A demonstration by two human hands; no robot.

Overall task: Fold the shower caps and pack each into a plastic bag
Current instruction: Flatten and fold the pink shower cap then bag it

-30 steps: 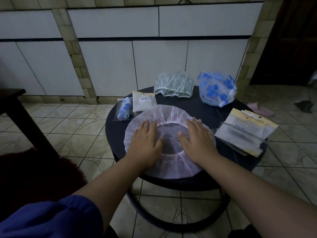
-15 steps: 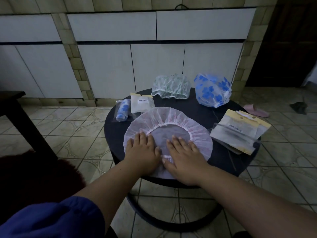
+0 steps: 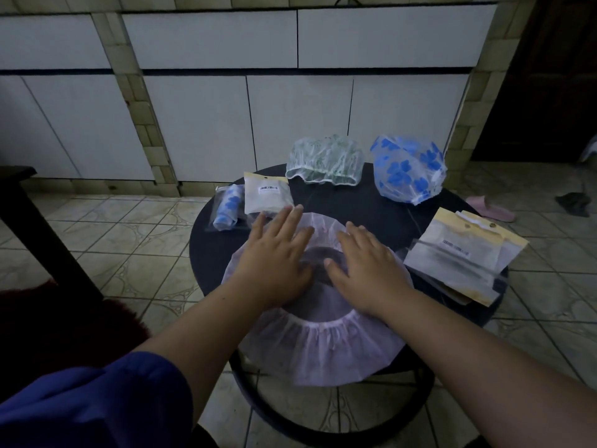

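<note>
- A shower cap lies spread flat at the near middle of the table, its near edge hanging over the rim.
- The left hand and the right hand lie flat on it, side by side.
- Behind the left hand lie two packed bags: one touching the fingers, another just left of it.
- At the far edge sit two loose caps, one left of the other.
- A stack of empty bags lies at the right edge.
</note>
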